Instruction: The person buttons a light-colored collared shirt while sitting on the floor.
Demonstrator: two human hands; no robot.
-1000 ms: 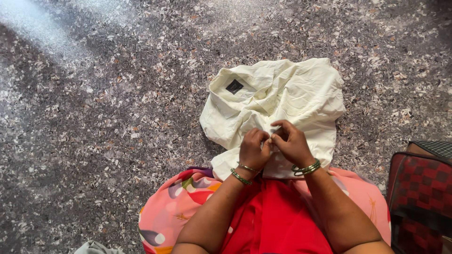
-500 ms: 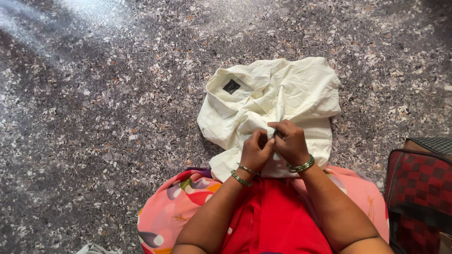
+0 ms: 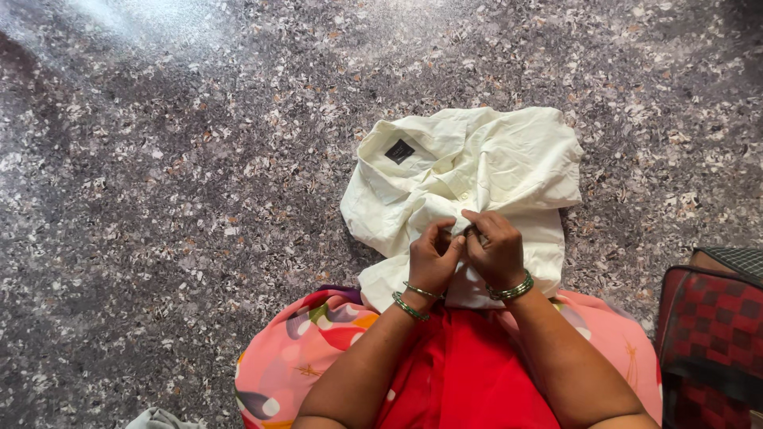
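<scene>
Head view, sole entry.

Item: cream collared shirt (image 3: 509,163), crumpled, lying on the speckled stone floor (image 3: 159,199) just ahead of the person's lap, at about 12 o'clock from the hands. The collar, with its dark inner label (image 3: 399,151), sits at the 10 o'clock end; the hem end lies under the hands toward 6 o'clock. Long axis runs roughly from 10–11 o'clock down to 5–6 o'clock, collar pointing away from the wearer and to the left.

Left hand (image 3: 433,258): grip pinched on the shirt's front edge, fingers curled, green bangles at the wrist.

Right hand (image 3: 497,250): grip likewise pinched on the front edge, touching the left hand; fingertips meet at one spot on the placket.

Step in hand, as judged: working a fastening on the shirt front, probably a button; whether closing or undoing cannot be told. The next move calls for fine two-fingered work, both sides of the cloth held taut at that spot.

Adjacent: pink floral garment (image 3: 302,342) and red cloth (image 3: 469,373) over the lap; red-and-black checked bag (image 3: 711,334) at 4 o'clock.
</scene>
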